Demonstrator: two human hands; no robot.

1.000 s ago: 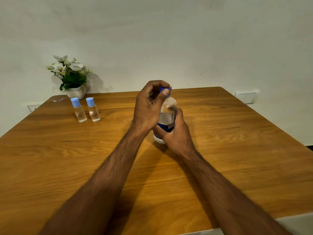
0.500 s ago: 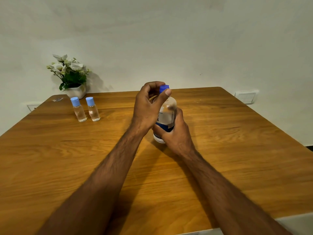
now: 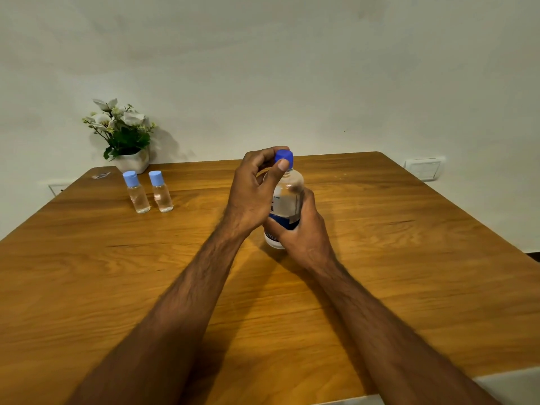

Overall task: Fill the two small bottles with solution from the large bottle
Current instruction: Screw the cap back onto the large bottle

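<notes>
A plain pale wall backs a wooden worktop [image 3: 380,273]. A flower pot [image 3: 131,162] stands at the far left corner, and a wall switch [image 3: 423,169] shows at right.

The large bottle [image 3: 287,197] stands upright near the worktop's centre, holding clear liquid. The right hand [image 3: 304,232] wraps its fingers round the bottle's lower body, over the blue label band. The left hand [image 3: 251,191] is at the neck, its thumb and curled fingers pinching the blue cap [image 3: 284,158]. The cap sits on the neck; whether it is loosened cannot be told.

The two small bottles [image 3: 150,192] stand side by side, just apart, at the far left in front of the pot and well apart from the large bottle. Both carry their light blue caps. Each looks clear; how much liquid they hold cannot be judged.

Assessment: the task is at its opening step, uncapping the large bottle. No pouring is evident. Remaining: remove this cap, uncap both small bottles, bring them within reach, fill each.
</notes>
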